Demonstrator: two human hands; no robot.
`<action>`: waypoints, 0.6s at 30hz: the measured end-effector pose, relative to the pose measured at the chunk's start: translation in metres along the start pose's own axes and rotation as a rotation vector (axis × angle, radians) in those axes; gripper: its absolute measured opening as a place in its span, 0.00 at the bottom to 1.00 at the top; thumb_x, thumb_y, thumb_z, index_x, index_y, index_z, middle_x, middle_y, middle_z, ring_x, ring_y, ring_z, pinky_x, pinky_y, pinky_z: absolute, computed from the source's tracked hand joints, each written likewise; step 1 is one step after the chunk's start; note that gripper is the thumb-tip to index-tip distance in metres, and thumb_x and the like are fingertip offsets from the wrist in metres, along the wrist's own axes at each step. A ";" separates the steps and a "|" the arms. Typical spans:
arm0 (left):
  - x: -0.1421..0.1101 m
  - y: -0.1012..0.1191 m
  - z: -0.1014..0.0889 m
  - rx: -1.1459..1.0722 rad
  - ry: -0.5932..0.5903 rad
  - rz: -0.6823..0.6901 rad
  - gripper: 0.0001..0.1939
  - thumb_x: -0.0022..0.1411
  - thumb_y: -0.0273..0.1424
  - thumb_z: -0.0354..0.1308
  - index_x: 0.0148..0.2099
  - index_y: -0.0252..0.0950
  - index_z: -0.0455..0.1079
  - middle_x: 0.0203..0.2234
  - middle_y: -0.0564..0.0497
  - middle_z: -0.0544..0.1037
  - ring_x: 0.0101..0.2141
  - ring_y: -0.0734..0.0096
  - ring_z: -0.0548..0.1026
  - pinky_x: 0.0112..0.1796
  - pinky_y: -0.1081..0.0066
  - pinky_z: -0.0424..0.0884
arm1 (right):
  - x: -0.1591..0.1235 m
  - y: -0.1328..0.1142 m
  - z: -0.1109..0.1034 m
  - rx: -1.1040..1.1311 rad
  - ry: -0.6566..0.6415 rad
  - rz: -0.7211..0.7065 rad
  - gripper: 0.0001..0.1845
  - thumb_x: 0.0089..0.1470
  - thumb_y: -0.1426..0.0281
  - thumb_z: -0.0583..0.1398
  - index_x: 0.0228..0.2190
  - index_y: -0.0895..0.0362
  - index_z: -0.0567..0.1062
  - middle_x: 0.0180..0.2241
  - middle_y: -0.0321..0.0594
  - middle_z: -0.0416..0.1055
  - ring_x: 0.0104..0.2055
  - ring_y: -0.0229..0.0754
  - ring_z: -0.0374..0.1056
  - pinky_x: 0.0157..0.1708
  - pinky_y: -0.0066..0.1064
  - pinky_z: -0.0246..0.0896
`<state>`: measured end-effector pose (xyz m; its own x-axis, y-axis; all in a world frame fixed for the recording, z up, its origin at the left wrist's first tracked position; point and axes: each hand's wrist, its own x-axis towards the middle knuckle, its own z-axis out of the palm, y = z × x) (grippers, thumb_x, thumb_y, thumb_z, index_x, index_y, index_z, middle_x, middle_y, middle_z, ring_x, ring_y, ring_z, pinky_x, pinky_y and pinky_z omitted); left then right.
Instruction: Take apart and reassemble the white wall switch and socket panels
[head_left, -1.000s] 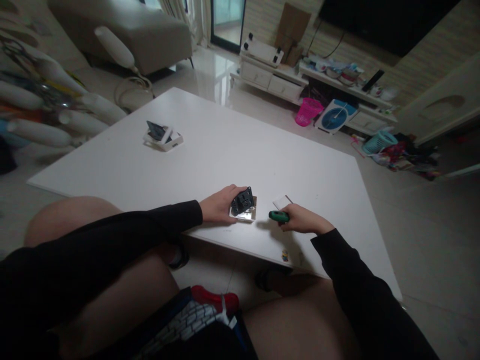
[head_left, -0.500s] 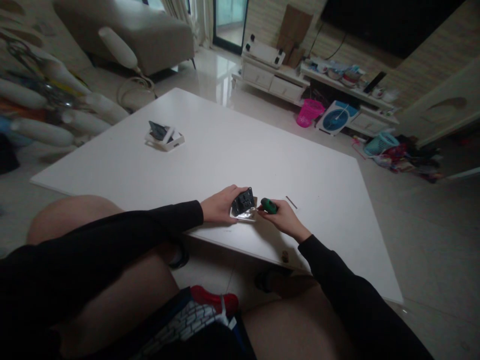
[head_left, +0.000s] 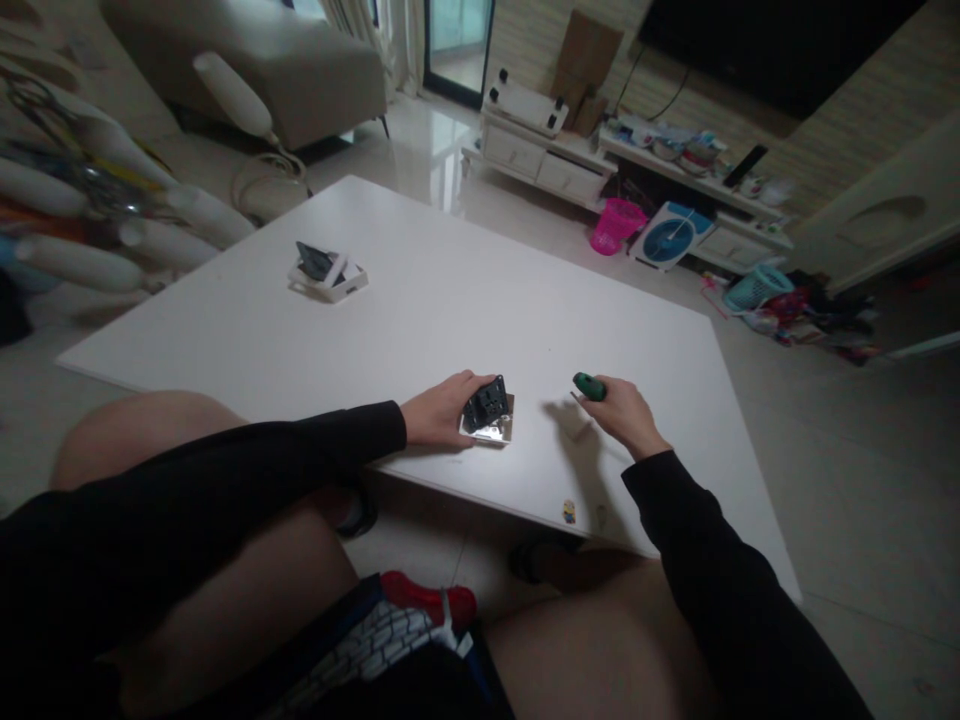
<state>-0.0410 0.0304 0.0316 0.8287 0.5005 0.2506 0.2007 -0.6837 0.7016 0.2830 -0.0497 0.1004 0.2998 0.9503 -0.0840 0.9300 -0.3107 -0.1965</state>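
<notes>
Swung rightward, the right fingers point(head_left: 606, 405) partly hide a green-handled tool point(head_left: 589, 386).

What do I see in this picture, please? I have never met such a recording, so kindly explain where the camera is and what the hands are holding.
There is no machine here: a person works with two bare hands. The camera is worn on the head and looks forward and down, so the view is close to the wearer's own. The left hand grips a black part, tilted over a shiny plate at the near side of the white table. The right hand holds a green-handled tool apart from them; its tip is too small to make out. Farther off, on the left, are a white box-like piece and a dark piece leaning up.
</notes>
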 end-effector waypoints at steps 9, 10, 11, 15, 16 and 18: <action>0.000 0.002 -0.001 -0.022 -0.010 -0.012 0.50 0.51 0.37 0.72 0.71 0.38 0.54 0.51 0.40 0.71 0.50 0.51 0.72 0.55 0.49 0.70 | 0.006 0.017 0.004 -0.145 -0.189 0.093 0.16 0.55 0.58 0.63 0.39 0.55 0.80 0.40 0.50 0.81 0.40 0.52 0.75 0.31 0.33 0.57; 0.000 0.002 -0.002 -0.035 -0.012 -0.010 0.49 0.52 0.37 0.72 0.71 0.39 0.54 0.53 0.40 0.71 0.52 0.50 0.72 0.55 0.49 0.70 | 0.006 0.016 0.007 -0.168 -0.200 0.106 0.16 0.55 0.58 0.62 0.40 0.55 0.80 0.42 0.51 0.81 0.41 0.53 0.76 0.32 0.34 0.57; -0.001 0.003 -0.002 -0.055 -0.012 -0.011 0.49 0.52 0.36 0.72 0.71 0.39 0.54 0.55 0.39 0.71 0.54 0.49 0.72 0.56 0.48 0.69 | 0.006 0.015 0.010 -0.190 -0.210 0.115 0.15 0.56 0.59 0.62 0.41 0.55 0.80 0.43 0.53 0.81 0.43 0.54 0.76 0.33 0.34 0.58; -0.001 0.005 -0.001 -0.147 -0.025 -0.061 0.54 0.51 0.39 0.73 0.73 0.39 0.47 0.61 0.35 0.70 0.58 0.46 0.73 0.57 0.48 0.69 | 0.006 0.012 0.020 -0.220 -0.250 0.115 0.14 0.57 0.64 0.61 0.41 0.57 0.80 0.45 0.56 0.80 0.44 0.56 0.77 0.36 0.36 0.62; -0.001 0.006 -0.001 -0.162 -0.034 -0.079 0.56 0.51 0.39 0.74 0.73 0.38 0.45 0.60 0.34 0.71 0.57 0.46 0.74 0.57 0.48 0.70 | 0.006 0.012 0.021 -0.219 -0.255 0.111 0.13 0.56 0.65 0.62 0.41 0.58 0.80 0.45 0.57 0.80 0.44 0.56 0.77 0.36 0.36 0.62; -0.001 0.006 0.000 -0.186 -0.053 -0.100 0.58 0.50 0.38 0.74 0.73 0.38 0.43 0.59 0.34 0.72 0.55 0.46 0.76 0.55 0.50 0.71 | 0.007 0.012 0.023 -0.213 -0.264 0.103 0.13 0.54 0.66 0.62 0.40 0.58 0.80 0.44 0.58 0.80 0.43 0.56 0.77 0.36 0.36 0.63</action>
<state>-0.0412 0.0256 0.0359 0.8367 0.5291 0.1415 0.1875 -0.5195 0.8336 0.2908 -0.0475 0.0749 0.3554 0.8677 -0.3475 0.9294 -0.3677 0.0322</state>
